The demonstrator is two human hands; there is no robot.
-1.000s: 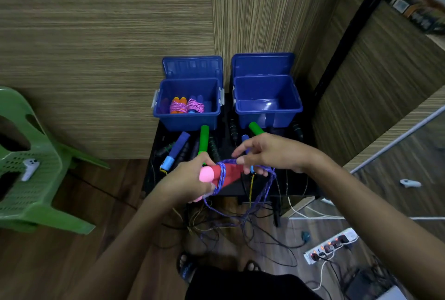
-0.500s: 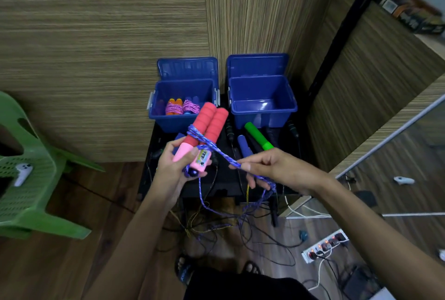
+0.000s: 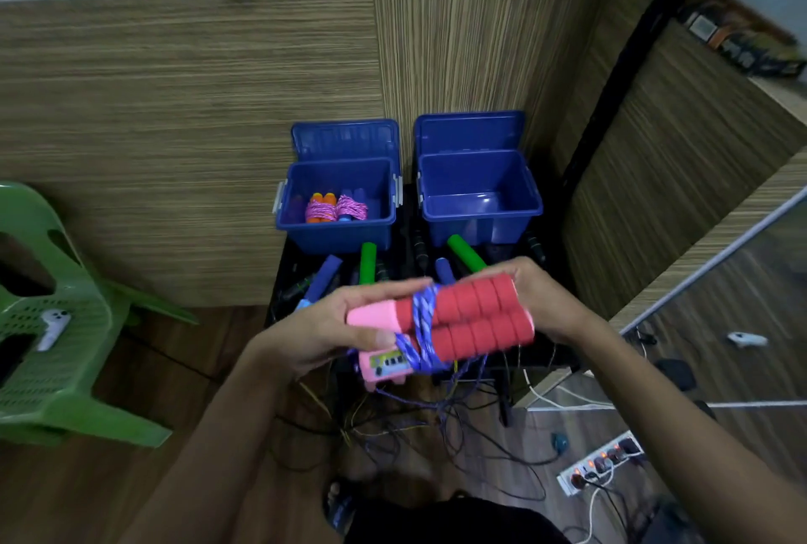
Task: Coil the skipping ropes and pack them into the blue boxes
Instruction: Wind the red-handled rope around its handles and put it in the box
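Loose rope: the purple-blue cord (image 3: 441,408) hangs from the held handles and trails down in a tangle over the floor, near the person's feet.
Power strip: a white one (image 3: 600,462) lies on the wooden floor to the right, red switch lights showing.
Left hand: the left hand (image 3: 332,331) grips the pink ends of the handles, thumb laid across the front, fingers reaching over the top.
Right hand: the right hand (image 3: 539,303) is curled round the far, red end of the pair, fingers mostly hidden behind it.
Skipping rope handles: the two handles (image 3: 458,320) lie side by side, roughly level, held in the air in front of the boxes; each has a ribbed red foam grip and a pink plastic end, the nearer one bearing a small counter panel. A few turns of the cord bind them where red meets pink.
Black stand: a dark surface (image 3: 288,277) under the hands carries loose green and blue handles and dark ones.
Left blue box: the lid stands open; inside the left blue box (image 3: 336,233) lie two coiled ropes wrapped in pink cord, one with orange handles, one with blue.
Right blue box: the right blue box (image 3: 480,222), lid up, stands just beside the left one.
Green chair: a plastic green chair (image 3: 56,325) far left holds a white controller.
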